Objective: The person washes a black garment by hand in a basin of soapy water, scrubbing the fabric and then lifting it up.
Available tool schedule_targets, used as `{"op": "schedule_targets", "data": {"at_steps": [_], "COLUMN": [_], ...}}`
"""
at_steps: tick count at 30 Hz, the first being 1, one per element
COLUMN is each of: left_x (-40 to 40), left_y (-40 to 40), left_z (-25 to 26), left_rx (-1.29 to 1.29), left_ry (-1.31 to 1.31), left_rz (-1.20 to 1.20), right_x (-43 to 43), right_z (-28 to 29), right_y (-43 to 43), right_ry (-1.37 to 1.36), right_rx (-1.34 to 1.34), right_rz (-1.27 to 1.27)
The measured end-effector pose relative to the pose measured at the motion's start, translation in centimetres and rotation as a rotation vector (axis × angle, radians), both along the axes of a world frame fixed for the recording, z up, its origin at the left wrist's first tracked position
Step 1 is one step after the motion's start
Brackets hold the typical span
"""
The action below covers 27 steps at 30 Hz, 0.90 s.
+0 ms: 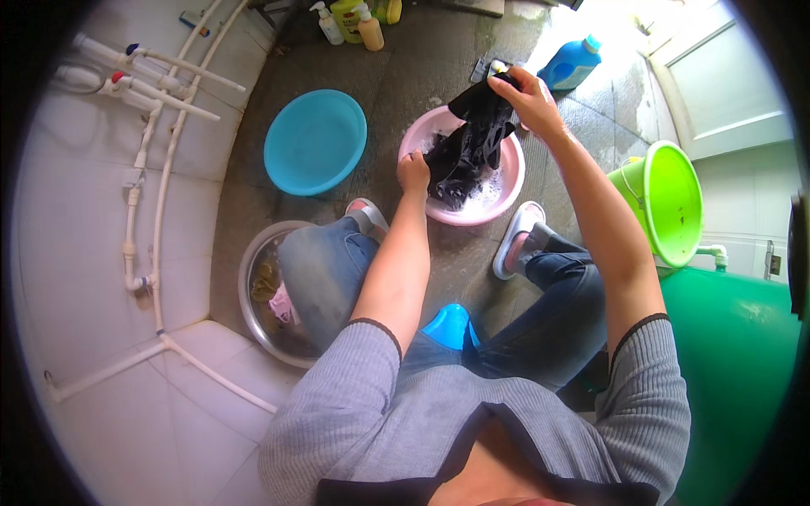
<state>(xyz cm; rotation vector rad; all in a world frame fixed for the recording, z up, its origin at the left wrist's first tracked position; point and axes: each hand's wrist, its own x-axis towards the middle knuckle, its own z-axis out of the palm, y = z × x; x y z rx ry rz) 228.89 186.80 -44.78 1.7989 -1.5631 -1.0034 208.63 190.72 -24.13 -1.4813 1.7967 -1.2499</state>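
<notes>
A wet black garment (471,142) is stretched between my two hands above a pink plastic basin (516,190). My right hand (531,104) grips its upper end, raised past the basin's far right rim. Lower down, my left hand (414,172) holds the garment's left side at the basin's left rim. The garment's lower part hangs into the basin, where white suds (484,193) show around it. How far the cloth reaches under the suds is hidden.
An empty-looking blue basin (310,145) stands left. A metal basin (250,316) with clothes sits by my left knee. At right are a blue detergent bottle (573,63), a lime-green bucket (674,202) and a green tank (728,329). Pump bottles (370,31) and wall pipes (168,164) lie further out.
</notes>
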Motion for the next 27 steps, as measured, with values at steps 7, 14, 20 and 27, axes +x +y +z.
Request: {"op": "schedule_targets", "data": {"at_steps": [7, 14, 20, 27], "left_x": [-1.8, -4.4, -1.9, -1.3], "left_y": [0.5, -1.2, 1.7, 6.5], "left_z": [12.3, 16.3, 9.1, 7.4], "left_rx": [0.009, 0.045, 0.325, 0.927], "left_ry": [0.575, 0.517, 0.826, 1.765], "left_rz": [-0.208, -0.566, -0.034, -0.134], "right_x": [-2.2, 3.1, 4.1, 15.1], "right_z": [-2.5, -8.5, -9.6, -9.8], "right_y": [2.5, 3.1, 3.0, 8.9], "right_ry": [0.055, 0.011, 0.031, 0.112], "right_rx": [-0.019, -0.132, 0.006, 0.098], "right_rz": [-0.076, 0.263, -0.067, -0.082]}}
